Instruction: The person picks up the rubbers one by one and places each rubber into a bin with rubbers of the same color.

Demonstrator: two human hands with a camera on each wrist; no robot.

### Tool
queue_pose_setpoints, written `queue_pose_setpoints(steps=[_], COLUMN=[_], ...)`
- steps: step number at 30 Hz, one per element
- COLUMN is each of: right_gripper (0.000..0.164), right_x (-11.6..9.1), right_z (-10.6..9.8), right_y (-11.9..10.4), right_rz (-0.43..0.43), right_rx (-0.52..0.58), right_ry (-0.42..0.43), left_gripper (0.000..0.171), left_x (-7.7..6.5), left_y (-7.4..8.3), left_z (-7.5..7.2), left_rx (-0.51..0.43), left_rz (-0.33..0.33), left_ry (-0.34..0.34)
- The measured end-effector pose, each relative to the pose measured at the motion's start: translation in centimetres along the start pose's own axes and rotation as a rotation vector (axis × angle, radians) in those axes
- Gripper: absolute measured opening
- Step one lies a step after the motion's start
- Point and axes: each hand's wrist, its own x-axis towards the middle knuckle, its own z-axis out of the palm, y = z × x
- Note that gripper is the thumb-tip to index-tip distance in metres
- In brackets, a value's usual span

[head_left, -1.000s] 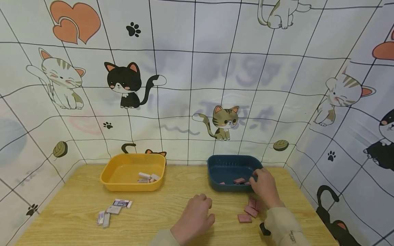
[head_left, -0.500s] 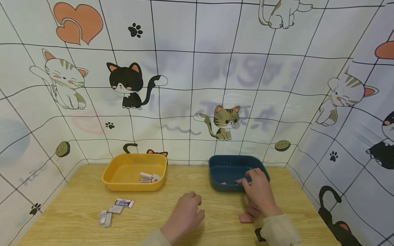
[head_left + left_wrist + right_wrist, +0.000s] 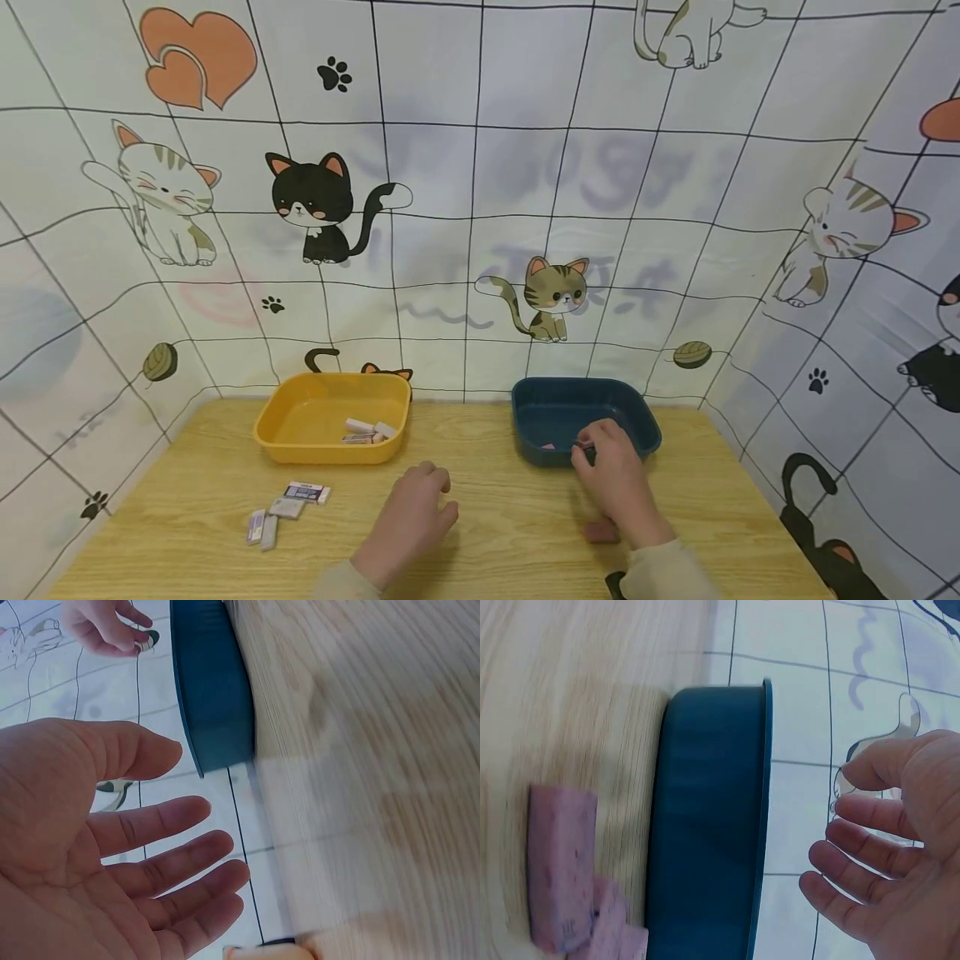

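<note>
Tiny marks on a white block [image 3: 307,492] and pink block [image 3: 561,862] cannot be read.

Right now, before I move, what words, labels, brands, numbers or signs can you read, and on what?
Nothing reads clearly.
Loose white blocks: print on at least two, too small to read.
Yellow tray: a white block inside bears print, too small.
Pink block: dark marks, too blurred.
Wall: faint purple shapes like lettering, too blurred.

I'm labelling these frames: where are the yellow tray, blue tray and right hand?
Yellow tray [image 3: 322,453], head view: front wall.
Blue tray [image 3: 709,817], right wrist view: outer wall.
Right hand [image 3: 617,471], head view: back of hand.
</note>
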Motion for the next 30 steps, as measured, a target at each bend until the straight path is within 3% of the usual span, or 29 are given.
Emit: queue_pose_setpoints(steps=[6,15,21,26,30], right_gripper=[0.013,0.016,0.013,0.016,0.017], right_x=[-0.5,-0.9,-1.3,-1.7,-2.1], right_z=[0.4,1.0,1.2,1.5,1.7], right_y=[-1.2,-2.3,-3.1,-3.7,-4.2], right_rz=[-0.064,-0.128,-0.1,-0.173,-0.162], right_rx=[0.028,0.045,0.095,0.133,0.168], right_ry=[0.034,0.012,-0.059,-0.018,-0.034], left_gripper=[0.014,0.015,0.014,0.012,0.012], left_x=[-0.5,-1.1,-1.8,-2.3,-2.8], left_y=[-1.1,-2.8,-4.0,-5.2,-6.1], left_z=[-0.8,-2.0,-2.9,-3.6,-4.1], left_rx=[0.026,0.081,0.106,0.138,0.161], left_rz=[-0.023,-0.073,-0.129,-0.158,-0.171], left_ry=[0.018,0.046,0.046,0.056,0.057])
